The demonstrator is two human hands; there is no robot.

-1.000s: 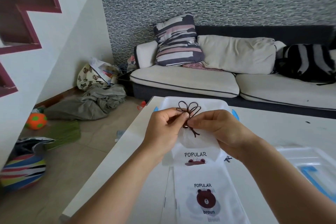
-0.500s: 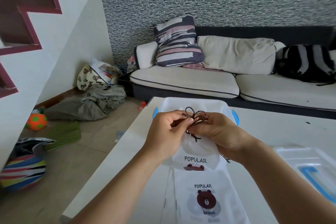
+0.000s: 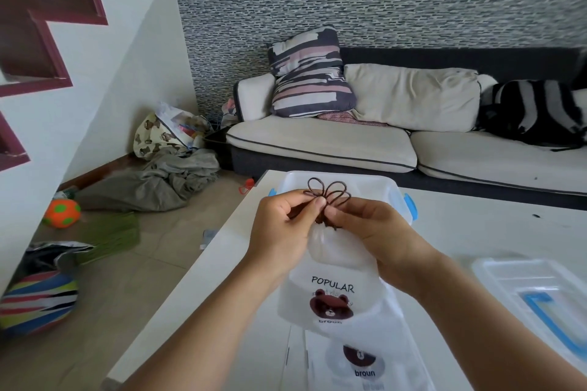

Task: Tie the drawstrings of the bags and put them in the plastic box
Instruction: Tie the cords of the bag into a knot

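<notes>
In front of the plastic box (image 3: 398, 197) we hold the white bag (image 3: 330, 279) above the table (image 3: 476, 232), our left hand (image 3: 282, 232) and right hand (image 3: 378, 235) both raised with fingers curled, pinching the brown drawstring (image 3: 328, 197) at its gathered neck, loops fanning toward the box

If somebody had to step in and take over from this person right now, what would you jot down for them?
Left hand and right hand: both pinch the brown drawstring of the held bear-print bag, loops fanned above the fingers.
Plastic box: open on the white table, just behind the hands. Its lid lies to the right.
Another bear-print bag lies flat on the table below.
Done: bag neck gathered, loops formed.
Left: tighten the knot, put the bag in the box, tie the other.
</notes>
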